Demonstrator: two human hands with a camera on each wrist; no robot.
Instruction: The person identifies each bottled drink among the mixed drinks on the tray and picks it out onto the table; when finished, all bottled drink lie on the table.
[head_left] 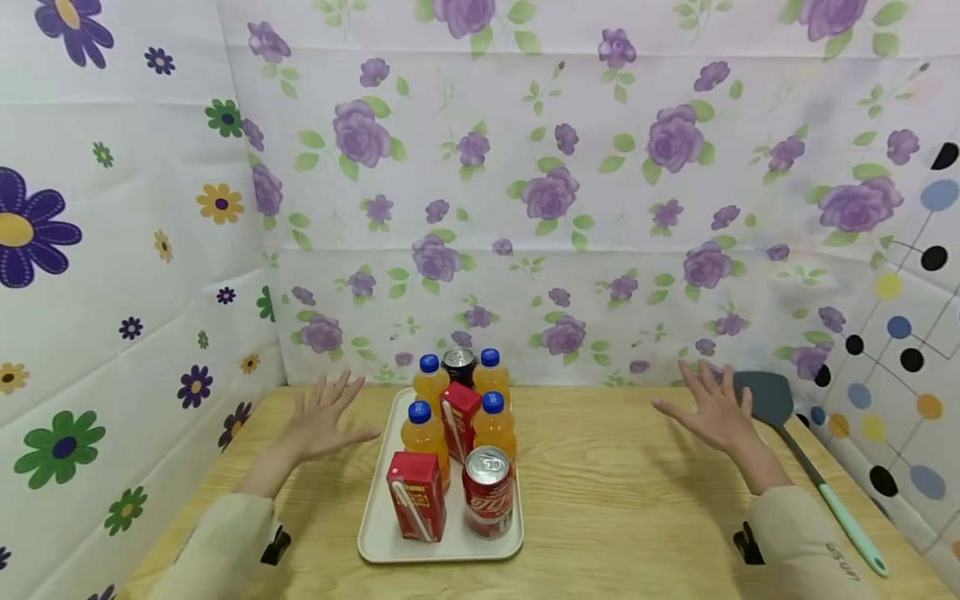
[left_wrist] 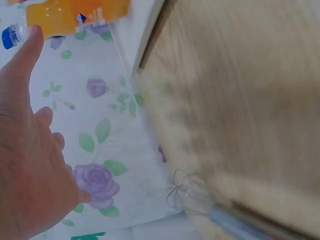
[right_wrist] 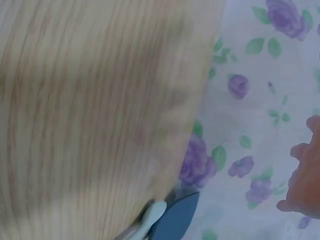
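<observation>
My left hand (head_left: 321, 427) hovers over the wooden table with its fingers spread, left of a white tray (head_left: 375, 508). On the tray stand a red cola can (head_left: 488, 496), a red drink carton (head_left: 417, 500), a second red carton (head_left: 459, 417) and a dark can (head_left: 459, 363) at the back. Several bottles of orange drink (head_left: 424, 435) with blue caps stand among them. Far to the tray's right, my right hand (head_left: 716, 412) is raised with spread fingers, just left of a spatula (head_left: 765, 398). Neither hand touches anything.
The spatula's pale green handle (head_left: 851, 529) lies along the table's right side. In the left wrist view, a wire whisk (left_wrist: 192, 196) lies near the table's edge. Flowered cloth (head_left: 480, 200) hangs behind the table, with patterned sheets at both sides.
</observation>
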